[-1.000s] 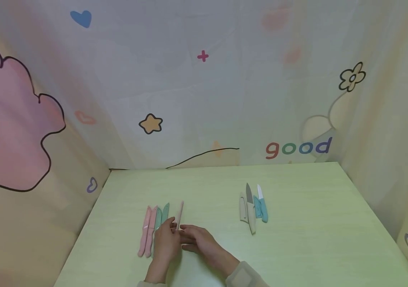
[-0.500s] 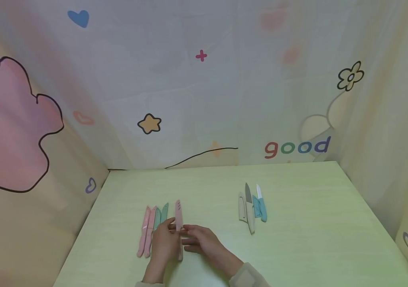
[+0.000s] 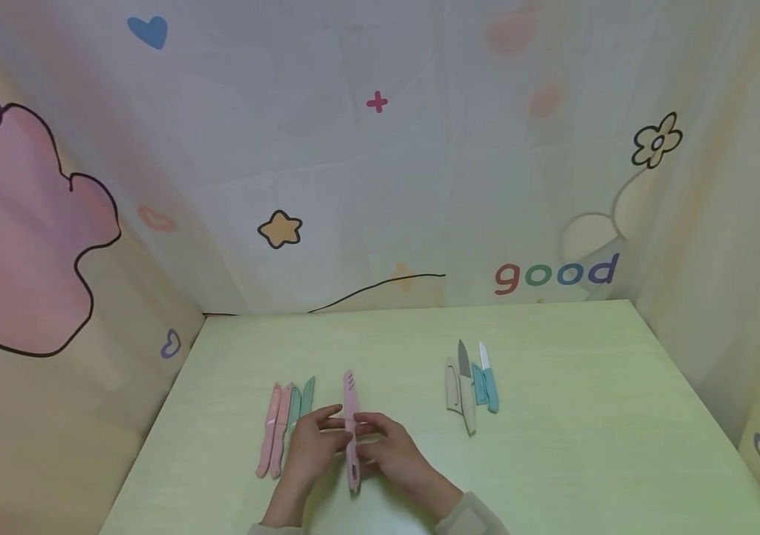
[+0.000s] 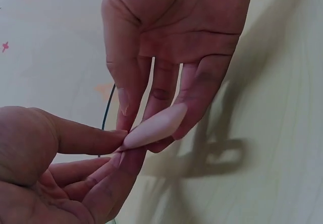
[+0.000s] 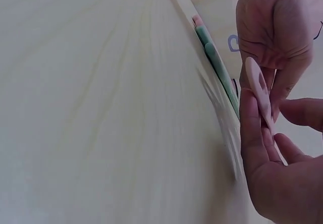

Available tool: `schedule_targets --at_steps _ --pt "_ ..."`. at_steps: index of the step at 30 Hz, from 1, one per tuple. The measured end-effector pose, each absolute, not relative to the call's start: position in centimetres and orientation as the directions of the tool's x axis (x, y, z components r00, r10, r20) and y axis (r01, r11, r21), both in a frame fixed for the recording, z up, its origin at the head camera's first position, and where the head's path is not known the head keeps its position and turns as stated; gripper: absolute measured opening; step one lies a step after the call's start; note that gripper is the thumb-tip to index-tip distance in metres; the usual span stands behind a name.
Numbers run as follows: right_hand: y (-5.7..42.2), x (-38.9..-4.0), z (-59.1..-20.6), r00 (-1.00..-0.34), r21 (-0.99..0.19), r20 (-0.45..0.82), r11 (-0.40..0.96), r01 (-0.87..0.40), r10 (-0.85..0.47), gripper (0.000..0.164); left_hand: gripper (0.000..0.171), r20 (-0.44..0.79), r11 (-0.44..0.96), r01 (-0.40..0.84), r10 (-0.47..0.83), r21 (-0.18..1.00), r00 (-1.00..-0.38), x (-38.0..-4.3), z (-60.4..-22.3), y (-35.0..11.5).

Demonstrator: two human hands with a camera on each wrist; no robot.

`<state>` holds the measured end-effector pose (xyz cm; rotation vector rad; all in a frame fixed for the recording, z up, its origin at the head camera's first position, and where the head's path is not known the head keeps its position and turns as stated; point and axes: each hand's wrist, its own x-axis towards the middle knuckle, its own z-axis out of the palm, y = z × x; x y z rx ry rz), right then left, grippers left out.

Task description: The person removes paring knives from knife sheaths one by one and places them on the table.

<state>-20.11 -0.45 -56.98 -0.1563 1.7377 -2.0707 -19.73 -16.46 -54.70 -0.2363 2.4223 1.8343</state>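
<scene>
Both hands hold a pink knife (image 3: 351,394) in its pink sheath, tip pointing away from me. My left hand (image 3: 313,446) pinches it near the middle, thumb against finger. From the opposite side my right hand (image 3: 398,455) grips it with curled fingers. The knife's handle (image 4: 156,127) sticks out between the hands in the left wrist view. A hole shows in that handle (image 5: 257,82) in the right wrist view. Left of the hands lie two pink sheathed knives (image 3: 273,438) and two green sheathed ones (image 3: 301,400), their lower ends partly hidden behind my left hand.
On the right of the table (image 3: 587,416) lie a bare cream-handled knife (image 3: 467,401), its cream sheath (image 3: 452,388), a small bare blue-handled knife (image 3: 489,383) and a blue sheath (image 3: 479,385). A printed curtain (image 3: 366,178) stands behind the table.
The pink knife has turned from edge-on to showing its flat face. It has shifted slightly right, with both hands still on it. The other knives have stayed put.
</scene>
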Motion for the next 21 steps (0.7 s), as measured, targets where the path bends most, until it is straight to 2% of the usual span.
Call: schedule_targets --at_steps 6,13,16,21 --pt "0.3 -19.8 -56.9 -0.912 -0.967 -0.151 -0.136 0.217 -0.381 0.063 0.053 -0.159 0.144 -0.156 0.011 0.977 -0.987 -19.6 -54.8 -16.3" --pt "0.9 -19.6 -56.9 -0.921 -0.959 -0.163 -0.161 0.232 -0.355 0.074 0.052 -0.163 0.141 -0.155 0.043 0.978 -0.986 -19.7 -54.7 -15.7" --pt "1.1 -19.6 -56.8 -0.92 -0.961 -0.177 -0.141 0.239 -0.351 0.069 0.052 -0.161 0.129 -0.154 0.048 0.98 -0.986 -19.8 -54.7 -15.5" --pt "1.5 -19.4 -56.7 -0.918 -0.967 -0.174 -0.113 0.227 -0.357 0.053 0.053 -0.156 0.097 -0.149 0.076 0.984 -0.985 -19.5 -53.6 -14.9"
